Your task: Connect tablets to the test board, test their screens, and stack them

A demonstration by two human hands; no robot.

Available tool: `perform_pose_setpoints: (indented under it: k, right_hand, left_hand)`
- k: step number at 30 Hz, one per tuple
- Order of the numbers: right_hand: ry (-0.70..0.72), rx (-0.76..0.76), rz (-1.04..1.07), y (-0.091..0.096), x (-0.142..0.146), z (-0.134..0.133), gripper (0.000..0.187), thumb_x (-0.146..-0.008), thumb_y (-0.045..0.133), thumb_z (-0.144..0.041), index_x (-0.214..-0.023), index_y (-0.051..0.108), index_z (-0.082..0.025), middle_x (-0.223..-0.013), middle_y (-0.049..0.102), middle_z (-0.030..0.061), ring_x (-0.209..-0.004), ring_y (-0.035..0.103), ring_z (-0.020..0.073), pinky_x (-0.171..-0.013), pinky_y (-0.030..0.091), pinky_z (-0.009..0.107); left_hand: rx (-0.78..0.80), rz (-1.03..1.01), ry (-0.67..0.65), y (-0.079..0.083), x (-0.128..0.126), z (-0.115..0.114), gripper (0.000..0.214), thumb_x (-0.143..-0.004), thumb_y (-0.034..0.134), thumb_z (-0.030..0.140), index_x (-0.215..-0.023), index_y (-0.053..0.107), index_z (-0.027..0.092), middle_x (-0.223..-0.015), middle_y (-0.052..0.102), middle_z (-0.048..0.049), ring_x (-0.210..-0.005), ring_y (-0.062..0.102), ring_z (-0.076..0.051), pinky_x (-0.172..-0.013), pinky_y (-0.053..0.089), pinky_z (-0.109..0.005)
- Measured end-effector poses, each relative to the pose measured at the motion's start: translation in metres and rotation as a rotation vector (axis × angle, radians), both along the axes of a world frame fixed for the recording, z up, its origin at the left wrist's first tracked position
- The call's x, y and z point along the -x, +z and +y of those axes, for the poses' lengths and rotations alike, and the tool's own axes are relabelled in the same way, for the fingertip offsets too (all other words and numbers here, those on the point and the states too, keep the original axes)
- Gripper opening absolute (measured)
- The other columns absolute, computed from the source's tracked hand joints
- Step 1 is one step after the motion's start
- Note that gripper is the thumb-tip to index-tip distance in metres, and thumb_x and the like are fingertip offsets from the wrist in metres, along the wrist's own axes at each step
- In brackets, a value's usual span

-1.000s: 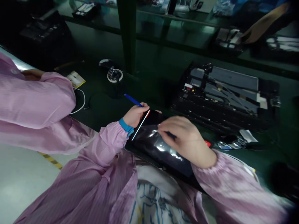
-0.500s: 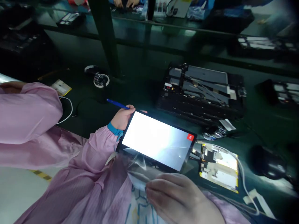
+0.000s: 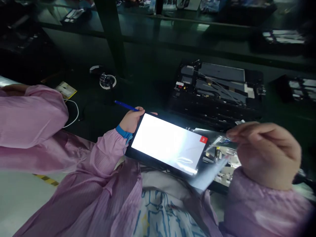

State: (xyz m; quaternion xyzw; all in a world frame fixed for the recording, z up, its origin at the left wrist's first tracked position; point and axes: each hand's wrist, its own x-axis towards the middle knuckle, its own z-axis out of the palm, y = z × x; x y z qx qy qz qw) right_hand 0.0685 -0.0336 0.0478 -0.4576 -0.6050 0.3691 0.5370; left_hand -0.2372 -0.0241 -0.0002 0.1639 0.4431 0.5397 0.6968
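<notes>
Lit screen (image 3: 168, 143): probably stiff, fragile, best edge-held; left hand (image 3: 130, 121) clasps its edge and blue pen (image 3: 125, 105). Clear film (image 3: 208, 176), likely limp: right hand (image 3: 268, 153) pinches it.

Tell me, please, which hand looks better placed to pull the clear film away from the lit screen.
Probably the right hand: it pinches the clear film near the right end of the lit screen, while the left hand holds the opposite end and a blue pen-like tool.

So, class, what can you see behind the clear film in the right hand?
Behind the clear film, parts of a pale board show. Glare hides some of it, and the right hand and sleeve cover whatever lies farther right.
</notes>
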Motion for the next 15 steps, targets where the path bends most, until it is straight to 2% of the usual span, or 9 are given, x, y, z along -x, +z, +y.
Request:
perform_pose_setpoints:
  k: [3, 6, 10, 13, 15]
  right_hand:
    - [-0.077, 0.042, 0.130, -0.002, -0.003, 0.022, 0.010, -0.067, 0.061, -0.022, -0.060, 0.054, -0.024, -0.056, 0.050, 0.0039, -0.057, 0.054, 0.0195, -0.054, 0.040, 0.038]
    - [-0.150, -0.017, 0.181, 0.001, -0.004, 0.038, 0.011, -0.063, 0.058, -0.020, -0.056, 0.050, -0.024, -0.052, 0.044, 0.0002, -0.049, 0.049, 0.0152, -0.053, 0.037, 0.037]
    - [-0.200, -0.078, 0.212, 0.004, -0.003, 0.042, 0.011, -0.067, 0.057, -0.021, -0.059, 0.049, -0.024, -0.056, 0.040, -0.0016, -0.053, 0.050, 0.0142, -0.051, 0.035, 0.034]
    - [-0.125, -0.033, 0.235, 0.008, 0.003, 0.030, 0.012, -0.072, 0.061, -0.022, -0.064, 0.053, -0.024, -0.058, 0.050, 0.0010, -0.055, 0.055, 0.0170, -0.046, 0.035, 0.033]
    - [-0.011, 0.011, 0.201, 0.008, 0.008, 0.016, 0.011, -0.076, 0.063, -0.023, -0.068, 0.056, -0.023, -0.061, 0.059, 0.0039, -0.054, 0.058, 0.0188, -0.047, 0.042, 0.035]
  left_hand:
    - [0.015, 0.013, 0.017, -0.001, -0.001, 0.001, 0.022, -0.073, 0.064, 0.010, -0.069, 0.044, 0.017, -0.085, 0.072, -0.0086, -0.079, 0.071, -0.024, -0.078, 0.055, -0.039]
    - [0.007, 0.010, 0.014, -0.003, -0.001, 0.001, 0.022, -0.074, 0.064, 0.010, -0.070, 0.044, 0.017, -0.086, 0.072, -0.0094, -0.080, 0.071, -0.024, -0.076, 0.055, -0.037]
    - [-0.006, 0.033, -0.025, -0.007, 0.002, 0.001, 0.026, -0.073, 0.068, 0.011, -0.072, 0.042, 0.018, -0.093, 0.073, -0.0117, -0.082, 0.071, -0.024, -0.073, 0.054, -0.036]
    - [-0.051, 0.087, -0.089, -0.009, 0.005, 0.002, 0.037, -0.065, 0.072, 0.003, -0.075, 0.039, 0.018, -0.098, 0.074, -0.0128, -0.082, 0.071, -0.025, -0.069, 0.052, -0.033]
    - [-0.070, 0.134, -0.121, -0.009, 0.005, 0.002, 0.042, -0.061, 0.072, -0.001, -0.076, 0.037, 0.019, -0.099, 0.074, -0.0130, -0.081, 0.070, -0.024, -0.067, 0.050, -0.032]
